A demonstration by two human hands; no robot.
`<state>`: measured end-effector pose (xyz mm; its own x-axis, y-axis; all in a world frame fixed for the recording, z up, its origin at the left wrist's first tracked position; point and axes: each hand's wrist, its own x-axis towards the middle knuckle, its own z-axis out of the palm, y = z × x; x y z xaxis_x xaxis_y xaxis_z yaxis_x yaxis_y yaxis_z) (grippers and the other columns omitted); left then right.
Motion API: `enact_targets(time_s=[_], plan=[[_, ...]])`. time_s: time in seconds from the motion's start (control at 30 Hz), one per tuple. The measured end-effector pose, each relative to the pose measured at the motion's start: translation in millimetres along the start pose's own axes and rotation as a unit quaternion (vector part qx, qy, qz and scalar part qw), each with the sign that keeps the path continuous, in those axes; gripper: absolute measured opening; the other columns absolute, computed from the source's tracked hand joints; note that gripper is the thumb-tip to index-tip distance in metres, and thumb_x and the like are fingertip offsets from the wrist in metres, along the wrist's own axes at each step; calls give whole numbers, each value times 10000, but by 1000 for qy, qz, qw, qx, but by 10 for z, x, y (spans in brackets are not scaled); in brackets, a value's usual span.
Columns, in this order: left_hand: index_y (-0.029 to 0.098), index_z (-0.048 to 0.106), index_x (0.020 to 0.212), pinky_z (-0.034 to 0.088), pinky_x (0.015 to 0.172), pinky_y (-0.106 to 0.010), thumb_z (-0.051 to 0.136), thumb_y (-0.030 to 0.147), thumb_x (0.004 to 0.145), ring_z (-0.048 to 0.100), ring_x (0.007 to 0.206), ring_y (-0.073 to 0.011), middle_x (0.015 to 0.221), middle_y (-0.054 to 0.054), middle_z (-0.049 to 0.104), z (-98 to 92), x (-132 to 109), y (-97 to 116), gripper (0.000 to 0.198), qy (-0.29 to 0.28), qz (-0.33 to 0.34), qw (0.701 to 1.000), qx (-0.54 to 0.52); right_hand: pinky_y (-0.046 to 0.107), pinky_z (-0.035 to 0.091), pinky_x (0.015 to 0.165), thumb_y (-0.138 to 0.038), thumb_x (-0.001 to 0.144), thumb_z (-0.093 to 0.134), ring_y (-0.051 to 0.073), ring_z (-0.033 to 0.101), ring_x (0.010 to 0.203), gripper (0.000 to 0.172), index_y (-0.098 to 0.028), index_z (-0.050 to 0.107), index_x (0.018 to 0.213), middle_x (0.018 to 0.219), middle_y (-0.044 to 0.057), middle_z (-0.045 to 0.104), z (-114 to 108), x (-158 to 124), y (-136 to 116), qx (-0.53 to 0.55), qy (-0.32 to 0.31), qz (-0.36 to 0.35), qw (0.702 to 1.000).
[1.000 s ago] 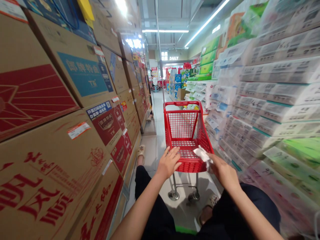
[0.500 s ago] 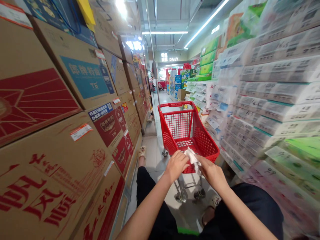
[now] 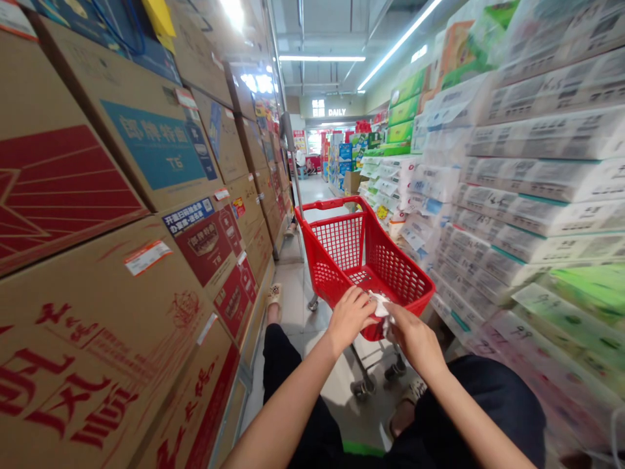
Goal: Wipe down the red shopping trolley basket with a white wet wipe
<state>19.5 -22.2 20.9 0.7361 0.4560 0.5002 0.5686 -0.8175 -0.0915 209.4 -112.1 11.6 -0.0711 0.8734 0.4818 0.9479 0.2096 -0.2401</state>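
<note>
A red plastic shopping cart [image 3: 322, 273] stands right in front of me, its basket a lattice of holes. Over the basket's near rim lies my left hand [image 3: 350, 317], closed with its fingers curled on the edge. My right hand [image 3: 413, 339] is closed on a crumpled white tissue [image 3: 379, 303], which it presses against the same rim beside my left fingers. Part of the tissue hangs below the right hand. The undersides of the fingers are hidden.
Stacked cardboard cartons [image 3: 88, 339] wall the left side, near a metal pole [image 3: 288, 137]. Packs of wrapped paper [image 3: 532, 176] are piled high on the right. My feet [image 3: 274, 294] flank the cart on the tiled floor. A narrow aisle runs ahead toward blue boxes [image 3: 346, 153].
The cart's basket has turned, its far end swinging left and its near right corner shifting slightly right. Both hands stay at the near rim with the tissue.
</note>
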Motion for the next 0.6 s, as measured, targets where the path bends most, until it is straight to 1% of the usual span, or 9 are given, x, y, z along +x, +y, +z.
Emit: enact_targets(time_s=[0.07,0.17,0.27,0.33,0.37,0.43,0.47,0.53,0.6], plan=[[206,619,1146,385,1165,-454,741,426,876,566,1191,-265,1133,-77,645,9,46,78,369,3,-10,1000,-9,354,607,860,-128,912,450,250,689,1157,524,-227,544,1418,1357,113,666,30,-43,-4,11,6,-14,1000],[201,604,1182,417,1121,-458,739,455,875,579,1155,-265,1131,-84,646,4,80,119,421,6,-14,1000,-25,359,581,947,-155,936,437,227,660,1210,510,-235,538,1430,1382,90,653,14,-104,210,30,4,-37,999],[215,595,1242,441,1094,-421,678,488,918,580,1164,-240,1232,-83,628,-13,88,43,432,3,26,999,-38,346,567,976,-158,934,431,202,641,1238,529,-297,540,1432,1397,32,646,-54,-138,510,27,9,-26,999],[244,600,1274,407,1137,-427,645,475,944,528,1265,-244,1348,-76,582,-10,99,-44,406,14,37,999,-26,341,568,973,-158,928,434,200,632,1251,541,-333,546,1427,1413,2,634,-97,-139,652,16,26,-2,1000],[266,605,1288,370,1170,-456,630,467,956,490,1316,-256,1369,-67,571,-1,111,-85,389,24,29,999,-14,343,572,967,-161,927,436,204,633,1251,540,-341,549,1423,1418,-4,630,-112,-134,692,10,34,10,999],[318,621,1298,294,1210,-535,596,461,977,455,1346,-278,1312,-47,597,33,150,-141,352,40,-1,999,11,355,582,949,-170,930,442,220,646,1232,525,-333,558,1415,1409,10,638,-127,-119,713,3,47,33,998],[339,633,1288,273,1214,-559,576,458,989,474,1314,-277,1250,-37,618,54,176,-151,327,44,-14,999,20,362,589,935,-176,934,443,230,655,1218,515,-322,560,1414,1400,24,644,-127,-111,694,0,52,43,998],[373,652,1267,271,1209,-565,543,446,1008,530,1202,-252,1143,-19,636,93,230,-136,291,42,-28,998,31,370,599,906,-185,942,444,241,671,1190,497,-298,559,1412,1373,52,662,-116,-99,611,-1,56,53,997],[398,648,1274,301,1188,-550,531,437,1016,548,1120,-234,1095,-13,634,116,271,-85,287,39,-33,998,39,363,601,894,-179,945,441,239,682,1166,488,-280,560,1407,1343,65,679,-99,-95,481,-1,50,45,998]])
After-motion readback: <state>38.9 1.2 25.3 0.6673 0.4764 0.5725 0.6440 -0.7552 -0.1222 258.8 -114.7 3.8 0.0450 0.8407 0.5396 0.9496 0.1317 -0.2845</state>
